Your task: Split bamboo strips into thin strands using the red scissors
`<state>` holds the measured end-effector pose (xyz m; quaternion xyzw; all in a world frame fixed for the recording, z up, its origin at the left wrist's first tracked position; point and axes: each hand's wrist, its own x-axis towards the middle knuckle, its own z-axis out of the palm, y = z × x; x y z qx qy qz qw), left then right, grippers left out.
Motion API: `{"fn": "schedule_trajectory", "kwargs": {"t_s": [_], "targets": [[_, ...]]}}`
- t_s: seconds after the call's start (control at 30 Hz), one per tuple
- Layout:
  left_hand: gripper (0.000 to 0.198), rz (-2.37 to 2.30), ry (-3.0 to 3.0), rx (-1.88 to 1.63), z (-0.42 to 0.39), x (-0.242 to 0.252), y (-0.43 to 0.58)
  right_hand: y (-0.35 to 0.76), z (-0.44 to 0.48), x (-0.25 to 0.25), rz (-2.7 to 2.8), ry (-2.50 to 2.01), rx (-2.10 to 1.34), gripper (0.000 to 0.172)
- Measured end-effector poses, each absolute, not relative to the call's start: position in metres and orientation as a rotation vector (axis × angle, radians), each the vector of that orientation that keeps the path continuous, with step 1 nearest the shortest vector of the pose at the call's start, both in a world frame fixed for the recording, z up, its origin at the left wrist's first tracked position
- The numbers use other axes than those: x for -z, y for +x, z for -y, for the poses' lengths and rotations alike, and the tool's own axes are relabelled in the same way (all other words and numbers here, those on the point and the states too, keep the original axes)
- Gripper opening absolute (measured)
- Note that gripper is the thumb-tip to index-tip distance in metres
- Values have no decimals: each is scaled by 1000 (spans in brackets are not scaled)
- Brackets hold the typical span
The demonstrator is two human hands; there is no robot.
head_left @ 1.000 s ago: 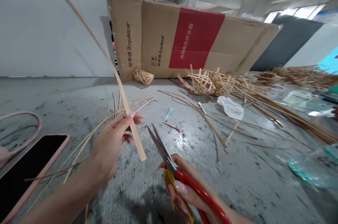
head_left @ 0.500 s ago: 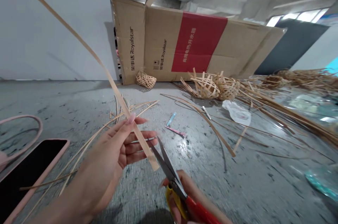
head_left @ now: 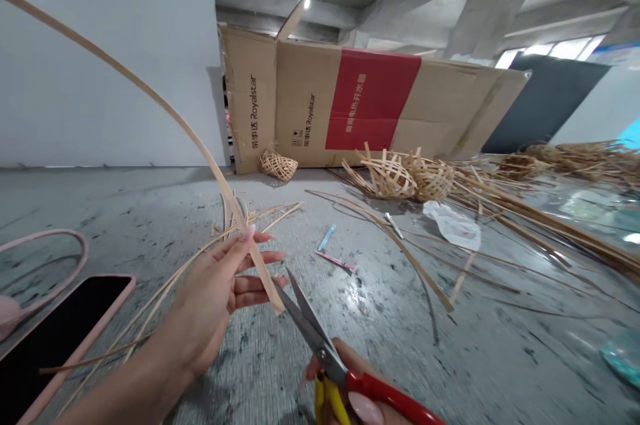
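My left hand (head_left: 210, 301) pinches a long, flat strip of pale cane (head_left: 173, 115) between thumb and fingers, near its lower end. The strip curves up and out of view at the top left. My right hand (head_left: 340, 388) sits at the bottom edge, gripping scissors (head_left: 313, 335) with red and yellow handles. Their blades are open, with the tips right beside the strip's lower end. The strip's edge lies at the blades' tips, and I cannot tell whether it is between them.
Half-woven cane baskets (head_left: 405, 177) and a bundle of loose strips (head_left: 545, 215) lie on the concrete floor (head_left: 465, 358). A pink-cased phone (head_left: 60, 338) is at the left. A propped cardboard box (head_left: 350, 101) stands behind a small woven piece (head_left: 279, 165).
The scissors have moved left and lower, bringing their blades closer to the strip's lower end. The scene has slid down in view, and the strip now bows more.
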<state>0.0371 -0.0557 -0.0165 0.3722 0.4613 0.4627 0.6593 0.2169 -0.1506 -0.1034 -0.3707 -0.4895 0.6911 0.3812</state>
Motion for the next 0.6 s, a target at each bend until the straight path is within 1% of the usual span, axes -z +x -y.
{"fn": "schedule_trajectory", "kwargs": {"t_s": [0.13,0.27,0.37,0.5,0.6], "targets": [[16,-1076,831,-1023,51,25,39,220,143,116,1109,-896,-1854,53],[18,-1095,855,-1029,49,33,40,222,142,120,933,-851,-1994,52],[17,-1081,866,-1049,49,35,41,222,145,114,867,-855,-2009,44],[16,-1065,874,-1069,49,33,41,220,149,98,782,-860,-2031,44],[18,-1067,881,-1055,49,32,40,218,153,87,782,-811,-2036,38]]}}
